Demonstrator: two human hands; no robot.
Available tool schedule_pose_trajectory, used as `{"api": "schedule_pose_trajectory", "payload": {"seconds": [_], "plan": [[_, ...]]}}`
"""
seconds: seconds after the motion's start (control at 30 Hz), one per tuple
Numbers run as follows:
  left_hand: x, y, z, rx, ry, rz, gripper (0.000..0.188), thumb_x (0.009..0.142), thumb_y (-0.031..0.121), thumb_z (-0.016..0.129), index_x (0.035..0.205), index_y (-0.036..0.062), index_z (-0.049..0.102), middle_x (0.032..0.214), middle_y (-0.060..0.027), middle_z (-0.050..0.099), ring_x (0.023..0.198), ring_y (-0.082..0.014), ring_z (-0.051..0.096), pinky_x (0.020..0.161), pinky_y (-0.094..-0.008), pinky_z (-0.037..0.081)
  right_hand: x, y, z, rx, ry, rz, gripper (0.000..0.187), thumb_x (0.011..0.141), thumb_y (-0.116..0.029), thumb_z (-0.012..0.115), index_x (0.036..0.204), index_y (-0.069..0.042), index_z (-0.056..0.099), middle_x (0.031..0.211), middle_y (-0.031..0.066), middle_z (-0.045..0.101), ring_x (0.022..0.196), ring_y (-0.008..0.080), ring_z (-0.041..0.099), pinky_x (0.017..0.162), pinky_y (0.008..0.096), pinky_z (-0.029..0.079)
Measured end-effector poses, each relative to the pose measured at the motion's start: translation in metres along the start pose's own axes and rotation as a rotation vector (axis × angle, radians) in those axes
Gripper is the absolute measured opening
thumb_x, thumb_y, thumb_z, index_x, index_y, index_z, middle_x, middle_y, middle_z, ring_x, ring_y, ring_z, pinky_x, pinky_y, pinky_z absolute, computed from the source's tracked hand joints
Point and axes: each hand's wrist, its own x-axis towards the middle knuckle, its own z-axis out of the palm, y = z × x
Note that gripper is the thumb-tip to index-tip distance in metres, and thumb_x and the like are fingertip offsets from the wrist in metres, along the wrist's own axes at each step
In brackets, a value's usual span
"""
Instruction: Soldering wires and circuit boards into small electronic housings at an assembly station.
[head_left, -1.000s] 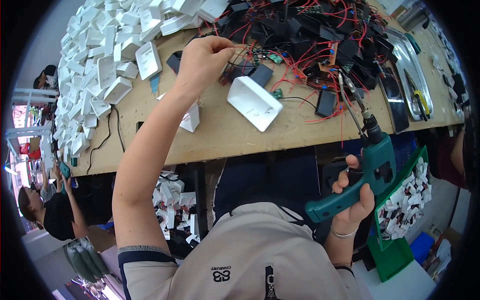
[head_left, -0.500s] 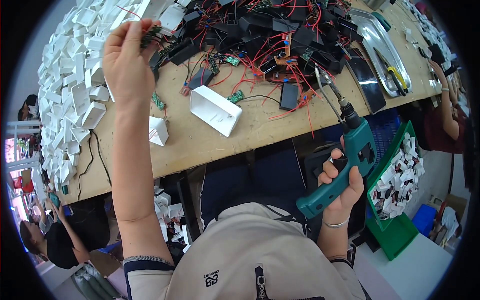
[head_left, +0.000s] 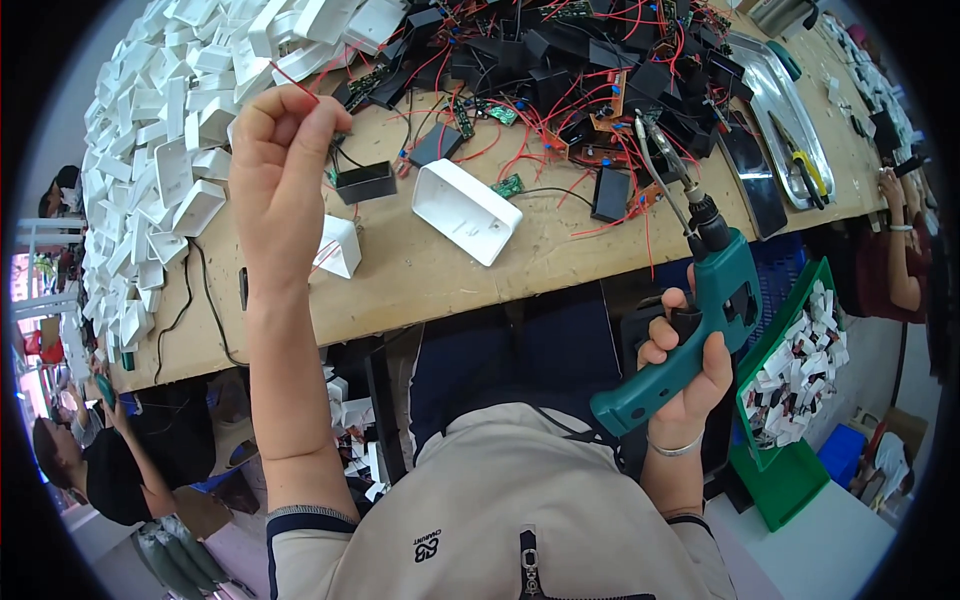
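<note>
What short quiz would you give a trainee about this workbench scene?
1. True or false: the right hand grips a teal electric screwdriver.
2. The left hand pinches: A) a thin red wire B) yellow pliers C) a metal tray.
3. Fill in: the open white plastic housing lies on the ___ workbench.

Key: 1 true; 2 A; 3 wooden.

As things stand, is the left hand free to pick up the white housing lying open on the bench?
Probably not yet: the left hand is raised, pinching a red wire. The white housing itself lies uncovered.
</note>
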Motion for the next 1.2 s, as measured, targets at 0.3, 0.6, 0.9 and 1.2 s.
{"api": "schedule_pose_trajectory", "payload": {"seconds": [0.3, 0.6, 0.9, 1.2], "plan": [[-0.025, 0.002, -0.002, -0.015, 0.134, 0.228, 0.016, 0.091, 0.003, 0.051, 0.102, -0.0064, 0.058, 0.094, -0.0091, 0.06, 0.084, -0.014, 0.057, 0.077, -0.0253, 0.045, 0.005, 0.024, 0.016, -0.121, -0.022, -0.005, 0.069, 0.087, -0.022, 0.058, 0.141, -0.007, 0.019, 0.131, 0.0207, 0.042, 0.096, 0.0245, 0.057, 0.077, 0.0354, 0.051], [-0.045, 0.016, -0.004, -0.337, 0.207, 0.282, 0.02, 0.088, -0.001, 0.051, 0.106, -0.0069, 0.058, 0.085, -0.0054, 0.057, 0.069, -0.008, 0.05, 0.059, -0.0183, 0.04, 0.04, 0.09, 0.057, -0.332, -0.027, 0.021, 0.068, 0.087, -0.023, 0.056, 0.142, -0.008, 0.019, 0.147, 0.0131, 0.022, 0.128, 0.0376, 0.034, 0.099, 0.0429, 0.041], [-0.062, 0.014, 0.006, 0.179, -0.416, 0.208, 0.012, 0.075, -0.004, 0.06, 0.087, -0.0026, 0.063, 0.075, -0.0076, 0.058, 0.06, -0.0143, 0.051, 0.053, -0.0233, 0.038, 0.041, 0.083, 0.058, -0.328, 0.075, -0.01, 0.067, 0.084, -0.018, 0.059, 0.139, -0.001, 0.024, 0.14, 0.0214, 0.032, 0.13, 0.0366, 0.032, 0.108, 0.0441, 0.027], [-0.087, 0.012, 0.04, 0.148, -0.348, -0.005, 0.009, 0.076, -0.001, 0.064, 0.084, 0.0019, 0.065, 0.067, -0.0049, 0.056, 0.056, -0.0122, 0.049, 0.05, -0.0245, 0.037, 0.044, 0.079, 0.05, -0.414, 0.015, -0.008, 0.071, 0.084, -0.023, 0.06, 0.14, -0.001, 0.022, 0.142, 0.0233, 0.028, 0.133, 0.0376, 0.025, 0.111, 0.0459, 0.02]]}}
